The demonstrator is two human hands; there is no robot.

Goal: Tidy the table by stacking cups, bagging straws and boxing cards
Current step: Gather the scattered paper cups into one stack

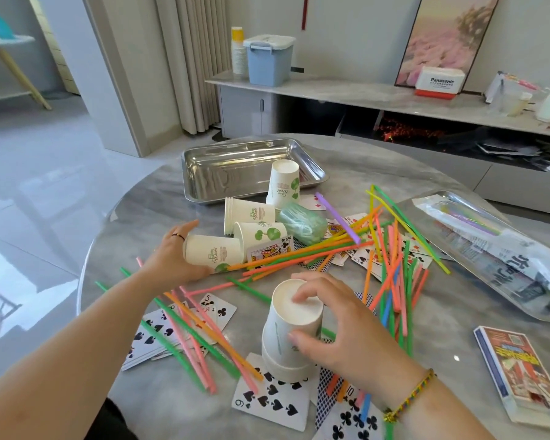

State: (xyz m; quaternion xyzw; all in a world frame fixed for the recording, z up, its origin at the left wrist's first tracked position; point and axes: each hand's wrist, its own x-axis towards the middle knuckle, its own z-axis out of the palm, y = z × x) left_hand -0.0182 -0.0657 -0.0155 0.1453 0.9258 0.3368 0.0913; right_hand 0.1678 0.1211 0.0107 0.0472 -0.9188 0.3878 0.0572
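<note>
the right hand (340, 322) grips an upturned paper cup stack (291, 331) on the bench (134, 217); the left hand (175, 258) curls round a tipped cup (215, 252). straws (299, 252) and playing cards (272, 404) lie scattered around both hands; the card box (518, 366) lies right of the right hand.

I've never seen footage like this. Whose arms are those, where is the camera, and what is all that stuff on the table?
There is no machine here. A person wears one camera on the head, looking forward and down, so the two arms are their own. The left hand grips a paper cup lying on its side. The right hand holds a small stack of upside-down cups that stands on some cards. Scattered over the grey table lie coloured straws and playing cards. There are also more cups, a steel tray, a plastic straw bag on the right, and the card box.
</note>
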